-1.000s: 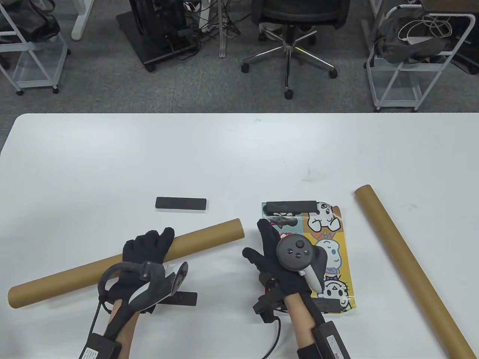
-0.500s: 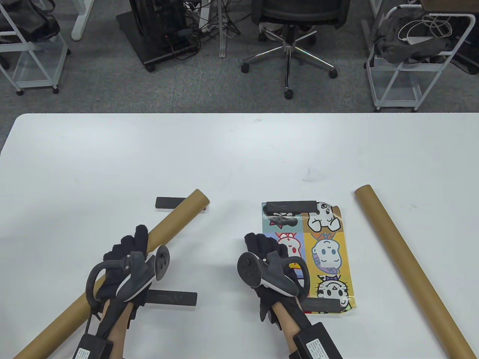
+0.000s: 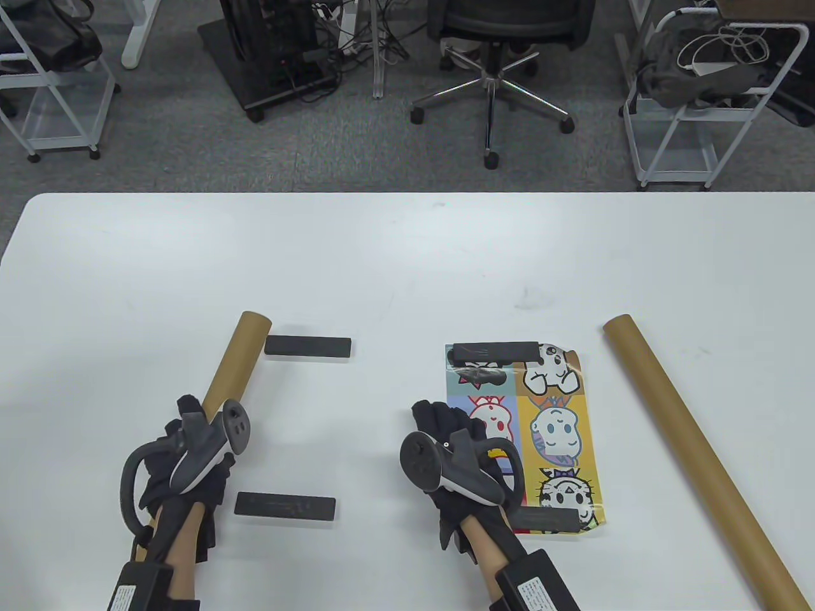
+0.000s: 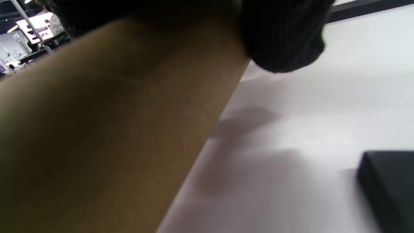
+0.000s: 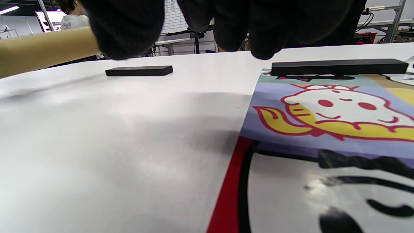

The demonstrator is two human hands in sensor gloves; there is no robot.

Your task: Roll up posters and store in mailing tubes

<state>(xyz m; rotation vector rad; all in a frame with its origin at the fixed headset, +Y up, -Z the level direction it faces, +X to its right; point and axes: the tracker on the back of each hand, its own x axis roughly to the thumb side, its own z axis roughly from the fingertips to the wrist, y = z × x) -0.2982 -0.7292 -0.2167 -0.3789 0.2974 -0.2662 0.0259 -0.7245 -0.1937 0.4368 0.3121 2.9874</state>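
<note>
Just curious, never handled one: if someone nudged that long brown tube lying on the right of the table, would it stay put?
Probably not. The cardboard tube is round and lies free on the smooth table, so a sideways nudge would likely roll it. It looks stiff and straight, and probably light for its length.

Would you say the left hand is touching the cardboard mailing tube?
Touching: the left wrist view shows a gloved finger pressed against the cardboard mailing tube, with the left hand wrapped around it.

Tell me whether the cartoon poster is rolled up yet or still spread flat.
Spread flat. The poster lies open on the table, with black bars on its far and near edges, and the right hand over its left edge.
</note>
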